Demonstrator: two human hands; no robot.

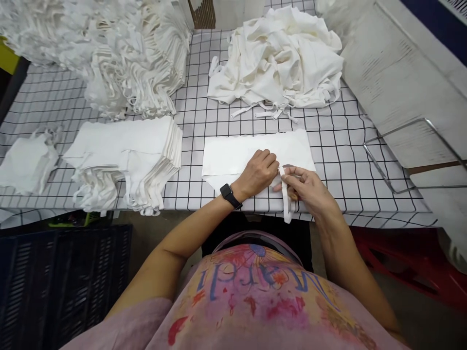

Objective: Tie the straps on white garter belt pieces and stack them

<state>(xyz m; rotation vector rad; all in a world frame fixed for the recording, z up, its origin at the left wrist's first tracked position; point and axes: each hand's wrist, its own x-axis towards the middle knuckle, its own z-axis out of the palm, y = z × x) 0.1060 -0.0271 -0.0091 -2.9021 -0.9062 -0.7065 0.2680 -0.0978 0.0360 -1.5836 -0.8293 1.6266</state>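
Note:
A white strapped garment [233,151] lies flat on the table in front of me, its long straight edge away from my body. Over its near right part, my left hand [260,171], with a black watch on the wrist, is closed with the fingertips curled down at a strap; what they pinch is hidden. Close beside it my right hand [304,187] pinches a narrow white strap [286,199] between thumb and fingers. The strap's loose end hangs down toward the table's front edge.
A neat stack of folded white garments [124,141] lies to the left, with a smaller pile [27,163] beyond. Large stacks [138,53] rise at back left. A loose heap [280,58] lies behind. A bent wire frame [397,155] and white sacks [394,63] border the right.

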